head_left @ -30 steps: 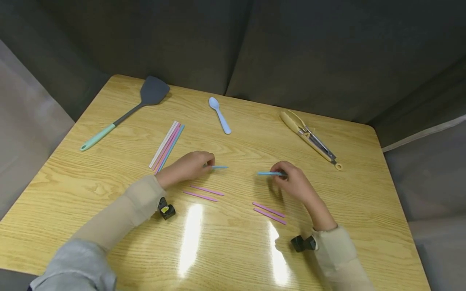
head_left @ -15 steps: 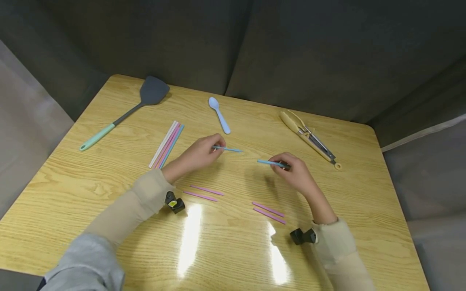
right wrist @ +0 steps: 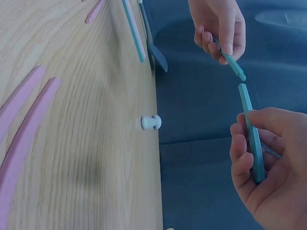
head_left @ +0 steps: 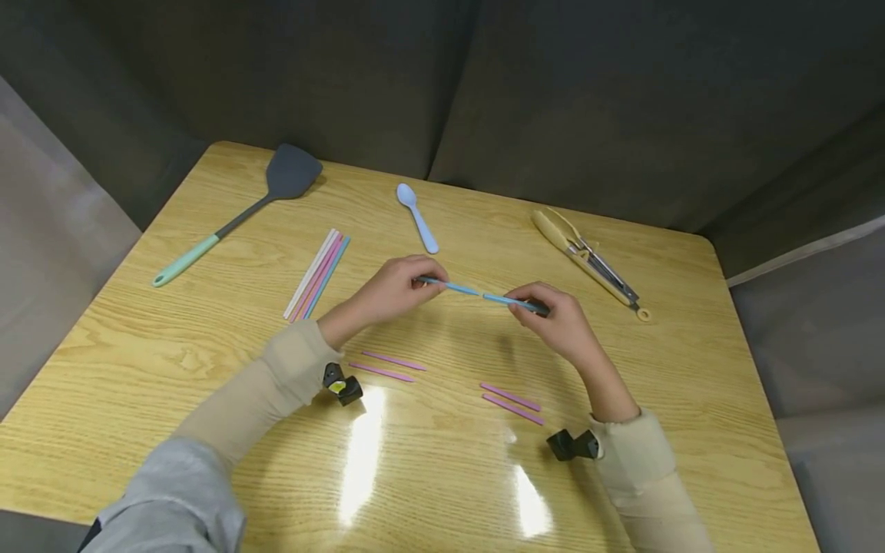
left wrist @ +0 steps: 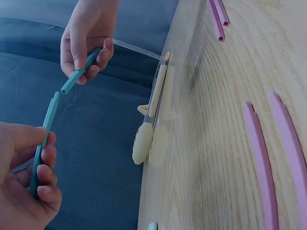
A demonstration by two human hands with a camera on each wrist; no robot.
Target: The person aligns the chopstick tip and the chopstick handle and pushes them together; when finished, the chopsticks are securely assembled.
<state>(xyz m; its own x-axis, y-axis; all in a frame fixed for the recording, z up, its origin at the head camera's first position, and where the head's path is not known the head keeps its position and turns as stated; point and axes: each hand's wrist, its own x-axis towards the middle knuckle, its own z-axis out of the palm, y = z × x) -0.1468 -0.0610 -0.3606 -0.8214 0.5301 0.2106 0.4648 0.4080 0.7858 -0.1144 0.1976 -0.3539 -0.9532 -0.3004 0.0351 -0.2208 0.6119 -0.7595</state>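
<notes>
Pinched in my left hand (head_left: 397,292) is a blue chopstick half (left wrist: 50,114) with a narrower stub at its tip. My right hand (head_left: 558,321) pinches another blue chopstick half (right wrist: 246,100), whose facing end is square and hollow in the left wrist view. The two tips point at each other above the table, a small gap apart. Below my left hand lie two pink chopstick halves (head_left: 382,373). Two more pink halves (head_left: 512,409) lie below my right hand. The fingers hide parts of both blue halves.
White, pink and blue chopsticks (head_left: 318,275) lie side by side left of my left hand. A spatula (head_left: 242,217) rests at the far left, a light blue spoon (head_left: 418,219) at the back, and yellow tongs (head_left: 588,261) at the back right. A dark curtain (head_left: 442,84) hangs behind the table.
My left hand has moved up and to the right with its blue half. The right hand has risen a little, and the two tips have come close together.
</notes>
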